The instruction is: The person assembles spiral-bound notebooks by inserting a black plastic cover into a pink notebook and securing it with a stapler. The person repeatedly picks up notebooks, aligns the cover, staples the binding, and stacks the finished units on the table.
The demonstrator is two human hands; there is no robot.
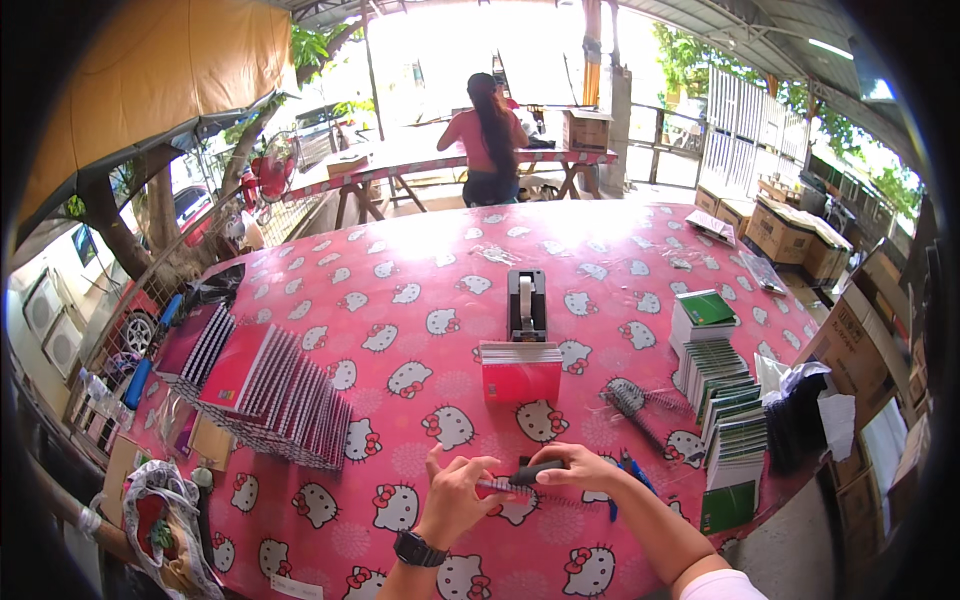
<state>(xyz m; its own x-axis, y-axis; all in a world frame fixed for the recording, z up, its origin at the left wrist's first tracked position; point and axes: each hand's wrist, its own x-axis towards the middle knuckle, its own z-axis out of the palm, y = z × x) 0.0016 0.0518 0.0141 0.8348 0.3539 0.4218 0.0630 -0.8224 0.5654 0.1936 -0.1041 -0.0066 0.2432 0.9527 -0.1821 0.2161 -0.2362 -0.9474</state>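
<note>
Item: wire spiral binding coil (pixel 545 492), lying flat near the six o'clock edge of the surface (pixel 400 260), running from the hands toward four o'clock.

Tool: dark-handled hand tool (pixel 538 470), head at the coil's left end; its exact kind is too small to tell.

Right hand (pixel 578 468): grip clamped around the tool handle, knuckles up, forearm entering from five o'clock, wrist bent inward.

Left hand (pixel 455 492): fingertips pinched on the coil's left end, thumb raised, index finger extended toward twelve o'clock; wristwatch (pixel 418 549) on the wrist, forearm entering from six o'clock.

Risk, as judged: the pinch on the thin wire is slight, so the coil could twist or spring away if the tool bites off-centre; fingertips sit touching the tool head and could be nipped.

Surroundings:
- Red notebook stack (pixel 521 372), at twelve o'clock of the hands, near.
- Tape dispenser (pixel 527 303), just beyond it.
- Loose coils (pixel 640 402), at two o'clock.
- Green notebooks (pixel 728 420), fanned in a row at three o'clock.
- Red spiral-bound notebooks (pixel 270 392), fanned at ten o'clock.
- Blue pen (pixel 636 470), just beside the right wrist.
- Another person (pixel 485 140), far off at twelve o'clock, at a separate table.
</note>
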